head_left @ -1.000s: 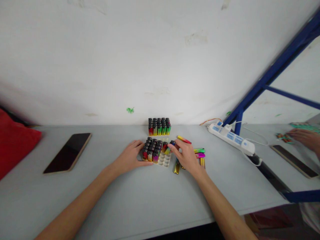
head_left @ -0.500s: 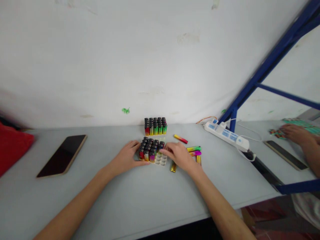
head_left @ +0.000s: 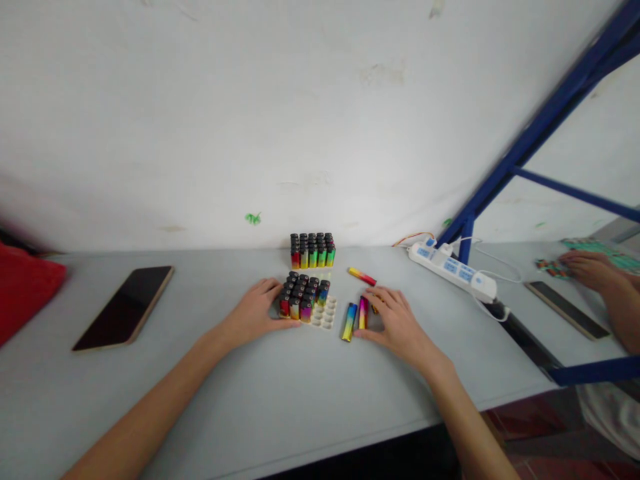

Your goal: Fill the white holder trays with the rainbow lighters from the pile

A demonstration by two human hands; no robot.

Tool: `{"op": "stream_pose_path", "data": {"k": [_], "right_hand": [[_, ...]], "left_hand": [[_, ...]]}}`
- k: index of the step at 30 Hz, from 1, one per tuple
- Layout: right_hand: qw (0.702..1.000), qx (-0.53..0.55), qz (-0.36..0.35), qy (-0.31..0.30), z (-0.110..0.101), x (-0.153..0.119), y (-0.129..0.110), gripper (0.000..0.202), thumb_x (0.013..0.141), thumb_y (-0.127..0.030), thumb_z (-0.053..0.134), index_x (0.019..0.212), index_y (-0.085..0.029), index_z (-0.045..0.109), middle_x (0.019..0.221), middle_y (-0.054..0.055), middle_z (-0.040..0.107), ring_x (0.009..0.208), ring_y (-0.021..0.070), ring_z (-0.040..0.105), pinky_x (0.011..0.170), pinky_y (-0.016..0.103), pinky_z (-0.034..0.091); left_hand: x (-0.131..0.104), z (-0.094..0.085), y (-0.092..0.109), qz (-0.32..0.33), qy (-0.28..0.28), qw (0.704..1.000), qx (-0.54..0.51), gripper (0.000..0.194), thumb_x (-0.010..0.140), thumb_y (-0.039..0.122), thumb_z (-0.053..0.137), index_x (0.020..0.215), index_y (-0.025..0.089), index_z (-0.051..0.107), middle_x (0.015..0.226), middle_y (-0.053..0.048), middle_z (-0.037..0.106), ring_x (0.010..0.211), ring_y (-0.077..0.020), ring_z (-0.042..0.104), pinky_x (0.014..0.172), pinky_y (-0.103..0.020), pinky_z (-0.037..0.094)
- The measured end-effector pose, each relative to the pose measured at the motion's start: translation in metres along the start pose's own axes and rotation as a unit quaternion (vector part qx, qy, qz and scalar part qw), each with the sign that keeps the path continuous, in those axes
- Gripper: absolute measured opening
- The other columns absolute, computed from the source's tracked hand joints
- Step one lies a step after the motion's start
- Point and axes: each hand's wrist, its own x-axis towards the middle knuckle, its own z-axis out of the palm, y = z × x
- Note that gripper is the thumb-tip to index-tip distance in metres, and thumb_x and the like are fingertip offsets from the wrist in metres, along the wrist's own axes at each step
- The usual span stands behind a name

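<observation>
A white tray with round hollows (head_left: 329, 315) stands on the table, its left and middle part filled with upright, black-topped lighters (head_left: 295, 301). My left hand (head_left: 255, 310) grips the tray's left side, thumb along the front edge and fingers behind. To the right of the tray, my right hand (head_left: 393, 323) has thumb and fingers closed about the ends of a magenta and yellow lighter casing (head_left: 363, 312) lying on the table. Beside it lies a blue and yellow casing (head_left: 349, 323). More casings are partly hidden under my right hand.
A second block of black-topped lighters (head_left: 313, 252) stands near the wall. One yellow and red casing (head_left: 362, 276) lies apart. A phone (head_left: 125, 307) and red bag (head_left: 30, 290) are left; a power strip (head_left: 453, 270), blue frame (head_left: 467, 233) and another person's hand (head_left: 590, 267) are right.
My right hand has moved from the tray rightward to the loose casings, leaving a blue lighter standing in the tray. The blue and yellow casing is now uncovered. My left hand keeps its place.
</observation>
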Motion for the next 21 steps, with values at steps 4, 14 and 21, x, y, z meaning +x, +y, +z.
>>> {"op": "stream_pose_path", "data": {"k": [4,14,21], "right_hand": [[0.998,0.055,-0.001,-0.003,-0.009,0.006,-0.002,0.075,0.09,-0.046,0.11,0.156,-0.029,0.077,0.155,0.018,0.081,0.154,0.0481,0.072,0.147,0.094,0.021],[0.842,0.526,0.117,0.035,-0.006,0.053,-0.033,0.08,0.101,-0.061,0.092,0.169,-0.031,0.064,0.136,0.014,0.085,0.106,0.0309,0.09,0.106,0.054,0.075],[0.828,0.547,0.097,0.068,0.001,0.103,-0.039,0.08,0.084,-0.068,0.104,0.149,-0.029,0.08,0.127,0.009,0.085,0.093,0.026,0.086,0.093,0.046,0.073]], "left_hand": [[0.0,0.001,-0.002,0.002,0.006,1.0,-0.003,0.061,0.083,0.075,0.1,0.118,0.029,0.085,0.129,-0.014,0.085,0.124,-0.0443,0.081,0.119,-0.061,0.069],[0.0,-0.001,-0.002,0.009,0.005,1.0,-0.007,0.063,0.083,0.079,0.102,0.117,0.027,0.087,0.126,-0.014,0.086,0.122,-0.0433,0.082,0.115,-0.058,0.07],[-0.002,0.0,-0.002,0.005,0.011,1.0,-0.015,0.069,0.082,0.078,0.103,0.124,0.026,0.089,0.133,-0.015,0.086,0.127,-0.043,0.081,0.121,-0.059,0.067]]}}
